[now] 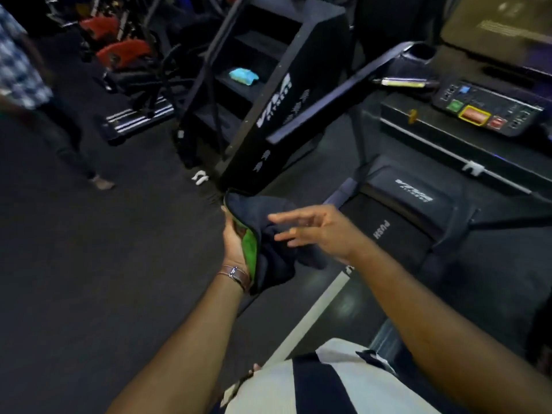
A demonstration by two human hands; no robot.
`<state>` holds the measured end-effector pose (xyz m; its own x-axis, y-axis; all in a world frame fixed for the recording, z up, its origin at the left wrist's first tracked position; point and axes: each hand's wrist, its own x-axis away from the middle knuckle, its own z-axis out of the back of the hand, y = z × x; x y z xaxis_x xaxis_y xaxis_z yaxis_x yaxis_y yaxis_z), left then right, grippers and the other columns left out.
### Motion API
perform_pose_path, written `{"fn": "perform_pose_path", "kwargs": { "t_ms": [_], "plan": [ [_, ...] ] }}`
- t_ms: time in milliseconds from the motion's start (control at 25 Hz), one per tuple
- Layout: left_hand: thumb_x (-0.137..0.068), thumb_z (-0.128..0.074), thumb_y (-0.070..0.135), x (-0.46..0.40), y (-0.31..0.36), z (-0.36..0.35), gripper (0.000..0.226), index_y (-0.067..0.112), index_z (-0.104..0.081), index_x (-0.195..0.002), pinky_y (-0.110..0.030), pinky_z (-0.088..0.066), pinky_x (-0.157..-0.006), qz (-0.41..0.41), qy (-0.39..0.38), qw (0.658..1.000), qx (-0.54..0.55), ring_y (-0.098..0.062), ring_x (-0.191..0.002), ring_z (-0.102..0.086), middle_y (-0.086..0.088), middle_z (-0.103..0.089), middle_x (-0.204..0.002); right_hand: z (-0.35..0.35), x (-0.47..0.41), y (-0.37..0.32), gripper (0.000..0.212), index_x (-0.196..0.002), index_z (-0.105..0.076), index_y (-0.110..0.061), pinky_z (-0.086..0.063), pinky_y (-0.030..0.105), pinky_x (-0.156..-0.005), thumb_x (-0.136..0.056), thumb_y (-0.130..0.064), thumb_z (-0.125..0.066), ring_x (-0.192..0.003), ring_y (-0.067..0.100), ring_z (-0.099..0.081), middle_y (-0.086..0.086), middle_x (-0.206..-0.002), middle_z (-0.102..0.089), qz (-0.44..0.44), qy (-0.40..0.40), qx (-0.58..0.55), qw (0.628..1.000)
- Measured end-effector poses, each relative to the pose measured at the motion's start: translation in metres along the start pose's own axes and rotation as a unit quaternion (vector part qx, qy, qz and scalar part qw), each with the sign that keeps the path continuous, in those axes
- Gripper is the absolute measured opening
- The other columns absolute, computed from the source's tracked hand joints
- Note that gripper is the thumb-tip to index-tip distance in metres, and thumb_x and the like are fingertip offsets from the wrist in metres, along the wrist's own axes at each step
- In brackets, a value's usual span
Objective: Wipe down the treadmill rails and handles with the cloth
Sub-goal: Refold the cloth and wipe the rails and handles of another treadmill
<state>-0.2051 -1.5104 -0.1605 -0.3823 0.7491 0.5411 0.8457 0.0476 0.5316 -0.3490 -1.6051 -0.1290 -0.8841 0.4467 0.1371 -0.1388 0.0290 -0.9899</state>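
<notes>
A dark cloth (pixel 270 234) with a green underside hangs in front of me, low in the middle of the view. My left hand (pixel 234 243) grips it along its left edge. My right hand (pixel 316 230) hovers just right of the cloth with fingers spread, fingertips near or touching the fabric. The treadmill's left rail (pixel 325 94) slants up from a blunt end near the centre to the console (pixel 490 110) at the upper right. The treadmill belt (pixel 397 234) lies below my right hand.
A black stair-climber machine (pixel 268 94) stands left of the rail, with a blue cloth (pixel 243 76) on one step. Exercise bikes with red seats (pixel 124 52) are at the back left. Another person's legs (pixel 71 150) cross the dark floor at left.
</notes>
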Motion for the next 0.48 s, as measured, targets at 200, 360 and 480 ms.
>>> {"fn": "perform_pose_path", "kwargs": {
  "t_ms": [200, 360, 480],
  "plan": [
    [-0.094, -0.025, 0.068, -0.048, 0.013, -0.030, 0.073, 0.015, -0.069, -0.120, -0.030, -0.048, -0.087, -0.030, -0.098, 0.994, 0.045, -0.017, -0.113, -0.063, -0.005, -0.065, -0.126, 0.054, 0.000, 0.063, 0.002, -0.087, -0.068, -0.012, -0.045, 0.028, -0.068, -0.089, -0.013, -0.069, -0.068, 0.012, -0.057, -0.006, -0.072, -0.063, -0.111, 0.509, 0.013, 0.853],
    [-0.092, -0.036, 0.066, -0.081, 0.001, -0.075, 0.078, 0.012, -0.036, -0.148, -0.040, -0.032, -0.113, 0.009, -0.225, 0.974, -0.038, -0.027, -0.138, -0.039, -0.011, -0.041, -0.151, 0.072, 0.005, 0.131, 0.089, -0.114, -0.067, -0.015, -0.046, 0.044, -0.092, -0.065, -0.088, -0.059, -0.105, 0.027, -0.060, 0.002, -0.113, -0.063, -0.308, 0.430, -0.277, 0.802],
    [-0.094, -0.038, 0.059, -0.096, -0.002, -0.103, 0.072, 0.011, -0.039, -0.147, -0.045, -0.025, -0.117, 0.025, -0.241, 0.969, -0.055, -0.030, -0.137, -0.040, -0.012, -0.043, -0.149, 0.072, 0.018, 0.122, 0.087, -0.085, -0.075, -0.004, -0.051, 0.042, -0.085, -0.072, -0.087, -0.051, -0.089, 0.030, -0.068, 0.016, -0.097, -0.072, -0.229, 0.364, -0.462, 0.776]
  ]
}}
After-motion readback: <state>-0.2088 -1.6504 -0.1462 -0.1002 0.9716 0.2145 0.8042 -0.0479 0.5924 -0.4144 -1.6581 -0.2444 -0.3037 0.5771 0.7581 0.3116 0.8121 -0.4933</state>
